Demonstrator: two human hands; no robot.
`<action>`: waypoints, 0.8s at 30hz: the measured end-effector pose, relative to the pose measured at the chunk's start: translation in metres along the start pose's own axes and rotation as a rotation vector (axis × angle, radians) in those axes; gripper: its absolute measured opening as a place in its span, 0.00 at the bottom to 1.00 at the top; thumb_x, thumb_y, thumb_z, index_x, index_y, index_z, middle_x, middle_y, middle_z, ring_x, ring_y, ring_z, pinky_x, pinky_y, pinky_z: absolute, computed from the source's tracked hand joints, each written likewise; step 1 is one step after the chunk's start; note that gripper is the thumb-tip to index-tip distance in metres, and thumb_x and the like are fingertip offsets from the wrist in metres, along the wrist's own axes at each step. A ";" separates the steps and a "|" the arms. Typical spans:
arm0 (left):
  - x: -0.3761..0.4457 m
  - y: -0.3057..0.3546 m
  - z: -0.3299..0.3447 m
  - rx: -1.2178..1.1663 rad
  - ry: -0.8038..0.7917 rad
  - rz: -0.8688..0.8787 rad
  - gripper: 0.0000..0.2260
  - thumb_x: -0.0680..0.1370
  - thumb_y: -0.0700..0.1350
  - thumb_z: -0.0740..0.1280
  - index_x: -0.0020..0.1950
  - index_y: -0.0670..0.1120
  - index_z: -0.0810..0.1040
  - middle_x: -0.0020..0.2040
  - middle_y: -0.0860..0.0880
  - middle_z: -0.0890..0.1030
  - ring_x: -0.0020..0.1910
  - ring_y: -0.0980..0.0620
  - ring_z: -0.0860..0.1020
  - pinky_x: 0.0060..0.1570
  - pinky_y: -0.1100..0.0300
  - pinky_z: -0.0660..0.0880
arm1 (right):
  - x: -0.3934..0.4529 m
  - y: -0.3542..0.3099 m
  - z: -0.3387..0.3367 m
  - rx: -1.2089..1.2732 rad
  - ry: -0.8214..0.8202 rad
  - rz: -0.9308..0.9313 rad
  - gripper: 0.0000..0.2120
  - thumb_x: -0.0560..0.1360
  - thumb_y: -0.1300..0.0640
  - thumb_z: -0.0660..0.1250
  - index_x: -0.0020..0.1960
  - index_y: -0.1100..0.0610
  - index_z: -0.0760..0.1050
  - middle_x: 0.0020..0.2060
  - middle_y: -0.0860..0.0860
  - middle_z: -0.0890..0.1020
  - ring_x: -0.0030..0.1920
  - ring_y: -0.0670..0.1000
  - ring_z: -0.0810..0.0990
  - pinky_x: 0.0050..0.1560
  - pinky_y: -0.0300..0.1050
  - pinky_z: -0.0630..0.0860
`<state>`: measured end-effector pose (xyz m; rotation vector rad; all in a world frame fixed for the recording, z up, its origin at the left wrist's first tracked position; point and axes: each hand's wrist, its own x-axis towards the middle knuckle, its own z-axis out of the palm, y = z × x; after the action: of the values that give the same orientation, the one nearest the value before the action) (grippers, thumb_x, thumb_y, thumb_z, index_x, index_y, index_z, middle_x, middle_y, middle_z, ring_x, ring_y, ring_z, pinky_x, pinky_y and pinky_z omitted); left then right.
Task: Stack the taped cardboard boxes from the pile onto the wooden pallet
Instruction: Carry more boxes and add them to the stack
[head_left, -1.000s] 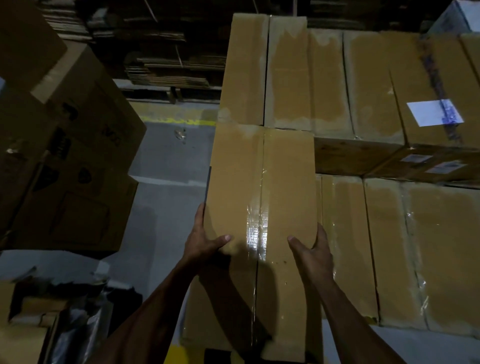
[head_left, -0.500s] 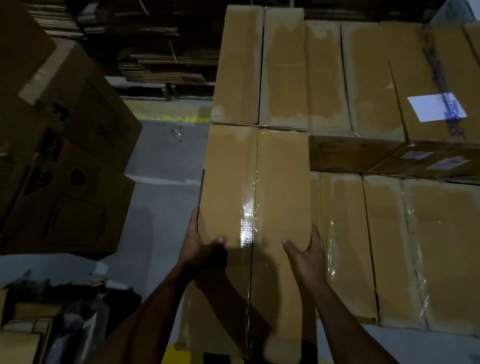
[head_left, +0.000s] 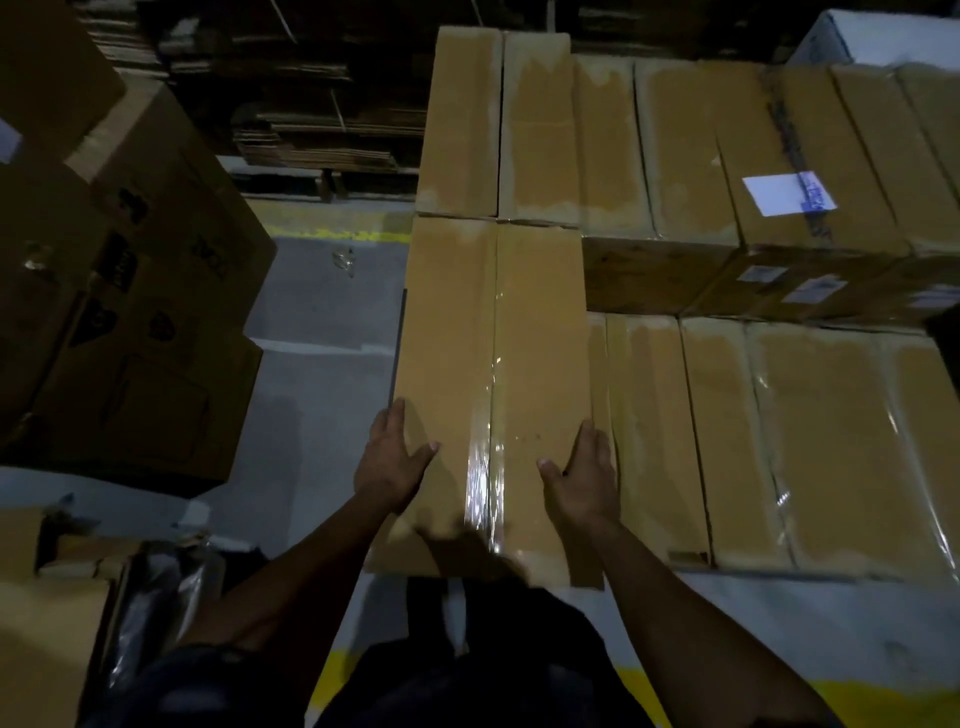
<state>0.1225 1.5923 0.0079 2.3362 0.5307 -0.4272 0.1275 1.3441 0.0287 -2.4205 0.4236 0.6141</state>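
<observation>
From the head camera we see a white label (head_left: 788, 193) stuck across a dark strip of tape on one of the far boxes (head_left: 691, 150), and three smaller stickers (head_left: 813, 289) on the shadowed side faces below it; the print on all of them is too small and blurred for us to read. Dark printed symbols (head_left: 132, 205) mark the sides of the big cartons (head_left: 156, 291) piled at the left, and we cannot make those out either. The box (head_left: 530, 332) being placed lies flat at the left edge of the stack, its top seam shining with clear tape (head_left: 485, 467), its far end against a box in the back row and its right side touching the near row of boxes (head_left: 810, 447). Our left hand (head_left: 390, 462) clasps the box's left edge, fingers (head_left: 389, 415) running along the side and the thumb spread onto the top. Our right hand (head_left: 584, 478) clasps the right edge the same way, fingers down between this box and its neighbour, thumb resting on top. Grey floor (head_left: 311, 415) with yellow lines shows to the left and below. The pallet itself is hidden under the boxes.
</observation>
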 end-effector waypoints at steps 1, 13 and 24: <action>-0.015 -0.006 0.002 0.043 -0.015 0.014 0.38 0.78 0.56 0.68 0.80 0.48 0.50 0.79 0.44 0.55 0.73 0.39 0.64 0.68 0.45 0.68 | -0.016 0.008 0.005 -0.032 -0.017 -0.027 0.39 0.81 0.44 0.63 0.81 0.52 0.43 0.81 0.51 0.44 0.78 0.58 0.57 0.71 0.55 0.63; -0.106 -0.067 0.012 0.350 -0.172 0.207 0.37 0.79 0.57 0.66 0.80 0.45 0.52 0.80 0.40 0.45 0.75 0.38 0.61 0.68 0.48 0.66 | -0.096 0.070 0.028 -0.293 -0.142 -0.141 0.36 0.82 0.50 0.62 0.81 0.56 0.45 0.80 0.56 0.39 0.80 0.57 0.46 0.76 0.56 0.58; -0.097 -0.077 0.026 0.415 -0.053 0.237 0.41 0.74 0.47 0.73 0.79 0.49 0.51 0.78 0.40 0.53 0.66 0.37 0.71 0.57 0.46 0.75 | -0.089 0.082 0.038 -0.369 0.010 -0.185 0.37 0.79 0.55 0.68 0.80 0.54 0.50 0.80 0.55 0.43 0.68 0.64 0.70 0.60 0.54 0.73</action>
<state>-0.0026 1.6019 -0.0111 2.7336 0.1412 -0.5235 0.0047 1.3186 0.0090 -2.7717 0.0909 0.6433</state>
